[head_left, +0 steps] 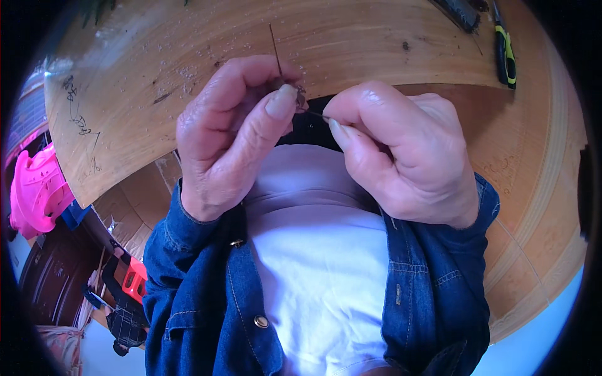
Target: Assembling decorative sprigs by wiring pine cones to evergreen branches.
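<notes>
wire (275,51) juts into open room past left hand (229,144)

The worktop (364,37) is wooden, light brown with streaky grain and a whitish sheen toward its far left. Pale crumbs (232,47) are scattered thinly over its left and middle parts. Dark strokes (80,113) of handwriting run along the left side, near the edge. A long dark mark (163,97) shows in the wood nearby, and a small dark spot (406,46) sits right of centre. At the right end, a tool (501,53) with black and yellow-green handles lies with its handle ends at the near edge. Beside it, farther in, lies a dark object (463,14), partly cut off. Green bits (94,11) lie at the far left.
</notes>
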### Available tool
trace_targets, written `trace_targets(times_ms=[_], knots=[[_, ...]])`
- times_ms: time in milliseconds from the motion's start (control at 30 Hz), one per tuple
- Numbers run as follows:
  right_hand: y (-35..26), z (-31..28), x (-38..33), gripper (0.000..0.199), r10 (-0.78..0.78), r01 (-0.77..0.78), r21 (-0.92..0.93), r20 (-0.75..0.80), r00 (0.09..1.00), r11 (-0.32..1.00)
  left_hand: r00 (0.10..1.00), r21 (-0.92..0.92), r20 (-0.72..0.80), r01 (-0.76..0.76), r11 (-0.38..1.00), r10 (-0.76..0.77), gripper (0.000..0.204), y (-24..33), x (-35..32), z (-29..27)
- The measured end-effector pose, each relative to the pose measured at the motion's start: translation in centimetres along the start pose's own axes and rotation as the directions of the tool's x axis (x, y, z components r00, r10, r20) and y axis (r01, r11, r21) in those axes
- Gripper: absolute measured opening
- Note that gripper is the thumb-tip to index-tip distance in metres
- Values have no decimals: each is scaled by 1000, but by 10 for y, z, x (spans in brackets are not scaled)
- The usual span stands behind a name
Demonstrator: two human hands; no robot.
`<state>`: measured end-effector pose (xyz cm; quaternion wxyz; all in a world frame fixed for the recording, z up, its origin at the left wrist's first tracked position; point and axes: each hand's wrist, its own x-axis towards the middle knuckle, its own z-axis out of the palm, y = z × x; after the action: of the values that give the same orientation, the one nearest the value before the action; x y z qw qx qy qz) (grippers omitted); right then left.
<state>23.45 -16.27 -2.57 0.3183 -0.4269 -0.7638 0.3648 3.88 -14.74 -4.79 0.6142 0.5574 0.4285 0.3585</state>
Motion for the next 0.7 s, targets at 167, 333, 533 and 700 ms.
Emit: trace_targets(times_ms=[167, 333, 533, 700], knots=[[8, -13, 3, 14, 289, -351, 468, 201, 936, 811, 994, -198, 98, 62, 978, -43, 27, 2, -2, -2], [18, 7, 15, 15, 280, -297, 756, 156, 947, 583, 976, -156, 162, 174, 972, -148, 28, 10, -4, 5], [25, 17, 18, 13, 229, -212, 750, 83, 970, 626, 980, -139, 169, 133, 981, -108, 28, 5, -5, 4], [21, 19, 18, 15, 247, -165, 750, 2, 969, 640, 987, -236, 112, 142, 961, -118, 28, 3, -5, 6]])
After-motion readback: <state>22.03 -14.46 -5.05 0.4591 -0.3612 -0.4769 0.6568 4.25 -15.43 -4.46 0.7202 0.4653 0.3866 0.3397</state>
